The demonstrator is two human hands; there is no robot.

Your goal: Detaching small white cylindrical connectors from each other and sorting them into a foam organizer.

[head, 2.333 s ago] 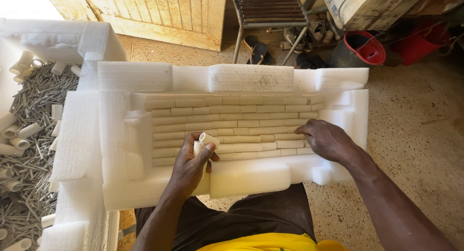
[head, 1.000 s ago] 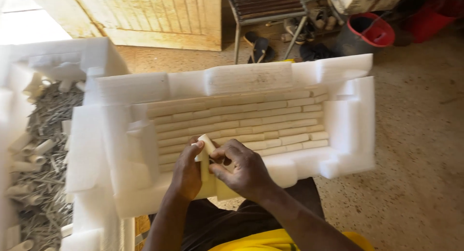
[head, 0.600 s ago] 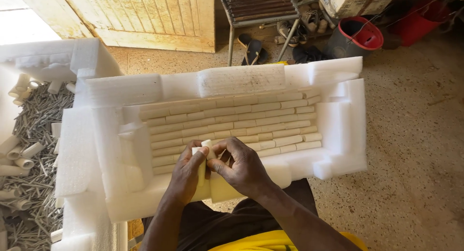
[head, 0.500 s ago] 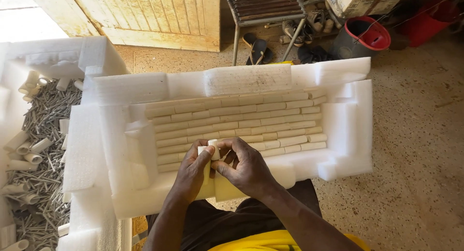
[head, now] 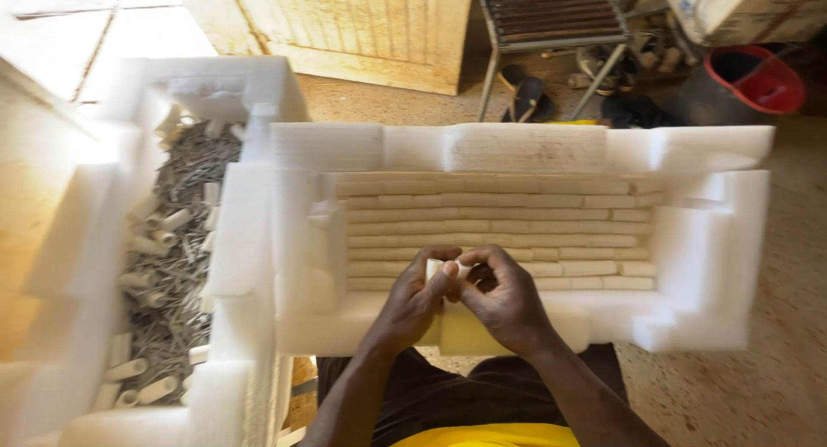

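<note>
**White foam tray with a small pale tube held over its near edge**

White foam forms the large tray that fills the centre of the frame. Its recess is lined with rows of pale, cream-coloured tubes laid end to end, parallel to the long side of the tray.

At the lower centre of the frame, both hands are brought together above the near wall of the tray. A short pale tube is pinched between them. The left hand is closed, with thumb and fingers curled onto the tube from the left. The right hand is likewise closed, its fingertips gripping the same tube from the right. The two hands are touching each other at the fingertips. The tube is held just above the lowest row in the recess.

At the left of the frame, a second foam box is seen just beside the tray. It is filled with grey nails mixed with loose short white tubes.

In the upper part of the frame, a wooden door, a metal chair and a red bucket are visible on the floor.
</note>
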